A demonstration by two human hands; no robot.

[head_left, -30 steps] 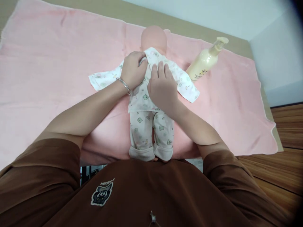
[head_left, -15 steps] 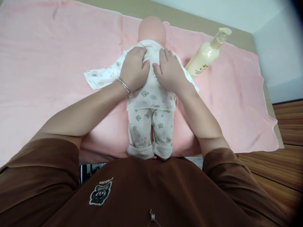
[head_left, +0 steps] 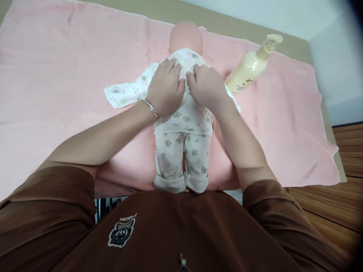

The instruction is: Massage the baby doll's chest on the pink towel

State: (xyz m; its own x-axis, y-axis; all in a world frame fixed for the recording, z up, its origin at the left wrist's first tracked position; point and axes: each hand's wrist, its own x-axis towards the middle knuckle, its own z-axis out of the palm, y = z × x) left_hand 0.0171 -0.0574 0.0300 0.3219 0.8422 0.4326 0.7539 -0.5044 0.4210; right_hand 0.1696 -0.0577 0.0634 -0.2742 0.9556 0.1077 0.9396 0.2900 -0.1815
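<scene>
A bald baby doll (head_left: 186,36) lies face down, its head away from me. It wears a white shirt (head_left: 184,119) and matching trousers (head_left: 195,156) with small printed animals and turned-up cuffs. My left hand (head_left: 166,87) rests on the left of the doll's upper back, fingers a little bent and thumb apart. On the right of the back, my right hand (head_left: 207,87) has its fingers curled into the shirt cloth, the thumb close to the index finger. The cloth wrinkles between both hands. My fingertips are partly hidden, and the right sleeve is mostly covered.
A pink blanket (head_left: 70,68) is spread under the doll over a wooden table (head_left: 235,28). Right of the doll, a pale yellow pump bottle (head_left: 249,68) leans at a slant. Wood-patterned panels (head_left: 348,151) show at the far right, below a pale wall (head_left: 340,68).
My right hand's fingers have gone from stretched flat to curled on the shirt. My left hand's fingers have shifted slightly. The whole view has moved a little.
</scene>
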